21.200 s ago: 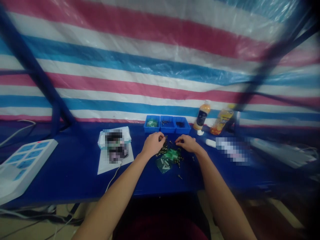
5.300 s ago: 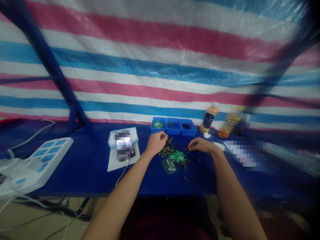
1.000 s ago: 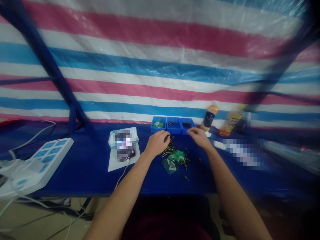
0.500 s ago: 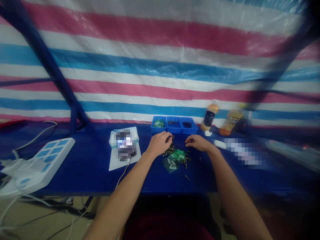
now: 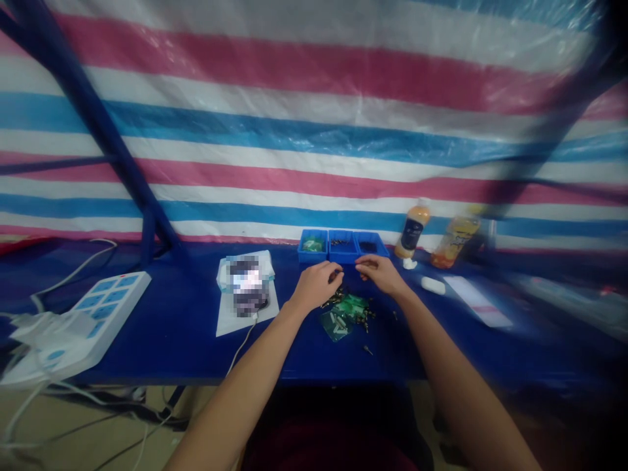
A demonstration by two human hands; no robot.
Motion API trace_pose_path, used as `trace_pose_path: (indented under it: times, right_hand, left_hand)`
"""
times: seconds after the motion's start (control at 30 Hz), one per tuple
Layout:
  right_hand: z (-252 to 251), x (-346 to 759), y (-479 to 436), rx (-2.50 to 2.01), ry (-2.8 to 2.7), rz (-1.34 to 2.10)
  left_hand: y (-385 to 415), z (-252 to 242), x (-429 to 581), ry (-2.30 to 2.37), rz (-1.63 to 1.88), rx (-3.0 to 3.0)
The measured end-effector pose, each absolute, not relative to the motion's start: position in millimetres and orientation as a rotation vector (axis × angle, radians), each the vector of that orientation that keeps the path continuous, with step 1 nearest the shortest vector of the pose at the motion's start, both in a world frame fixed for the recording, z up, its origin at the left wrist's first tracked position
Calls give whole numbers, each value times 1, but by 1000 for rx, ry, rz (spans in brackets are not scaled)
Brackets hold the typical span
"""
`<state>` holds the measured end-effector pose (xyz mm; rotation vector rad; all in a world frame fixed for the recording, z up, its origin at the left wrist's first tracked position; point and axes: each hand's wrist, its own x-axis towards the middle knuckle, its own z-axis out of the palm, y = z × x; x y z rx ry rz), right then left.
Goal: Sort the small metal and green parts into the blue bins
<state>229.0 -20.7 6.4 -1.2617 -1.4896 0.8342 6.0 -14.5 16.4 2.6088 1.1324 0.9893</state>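
Observation:
My left hand (image 5: 318,286) is closed over the left side of a pile of small brass-coloured metal parts (image 5: 334,297). Something small and dark shows at its fingertips, too small to name. Facing it, my right hand (image 5: 383,275) has thumb and fingers pinched together; I cannot make out what is between them. A short gap separates the two hands. Below them lie green plastic bags (image 5: 352,305) and a small clear bag (image 5: 336,325) with white pieces in it. A single small metal part (image 5: 367,349) lies nearer the table's front edge.
Behind the hands stand three blue bins: the left bin (image 5: 313,256), middle bin (image 5: 343,255) and right bin (image 5: 371,254). To the right are two bottles (image 5: 411,230), a white case (image 5: 433,285) and a phone-like slab (image 5: 477,301). Leftward lie a cabled device (image 5: 248,288) and a power strip (image 5: 105,320).
My right hand has moved left and slightly up, closer to my left hand. My left hand has shifted only a little. The view has moved slightly.

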Motion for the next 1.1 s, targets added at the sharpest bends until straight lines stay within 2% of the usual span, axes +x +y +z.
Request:
trace_pose_path:
  times: [0.13,0.4,0.73,0.97,1.1]
  right_hand:
    - [11,202,-24,-1077,-1307,984]
    - [14,184,-27,-1012,-1240,983]
    - [21,170,-33,-1061,-1221,833]
    - [18,174,-37,-1073,-1461,787]
    - [20,179,-41,-1164,-1664,510]
  left_hand:
    - [-19,16,11,1102,1002,2576]
    - [-12,13,16,1014,1142,2467]
    - [-9,12,16,1064,1225,2409]
    - [-4,9,11,1109,1290,2376]
    - [-4,11,8,1070,1209,2444]
